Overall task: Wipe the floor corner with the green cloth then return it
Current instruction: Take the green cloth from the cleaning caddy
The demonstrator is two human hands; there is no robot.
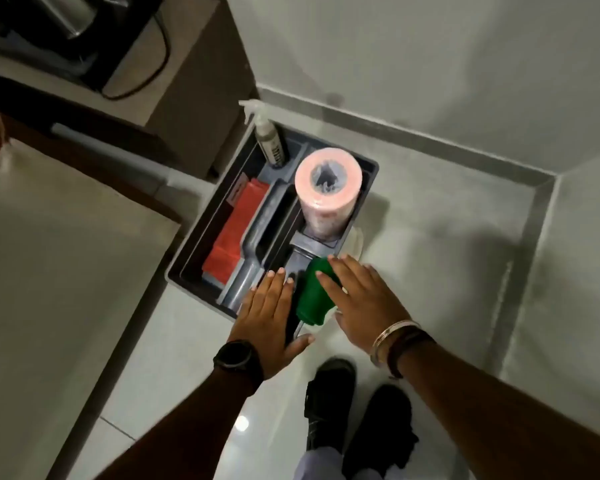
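Observation:
A folded green cloth (313, 293) lies in the near right compartment of a grey caddy (370, 181) on the white tile floor. My left hand (269, 318) hovers flat just left of the cloth, fingers spread, holding nothing. My right hand (362, 296) is over the cloth's right side, fingers extended and apart, with the fingertips on or just above the cloth; I see no closed grip. The floor corner (548, 183), where two grey skirtings meet, is at the right, well apart from both hands.
The caddy also holds a pink roll (328, 188), a spray bottle (269, 140) and a red cloth (234, 230). A brown cabinet (194, 98) stands at the left behind it. My black shoes (329, 400) are below the hands. White walls bound the floor.

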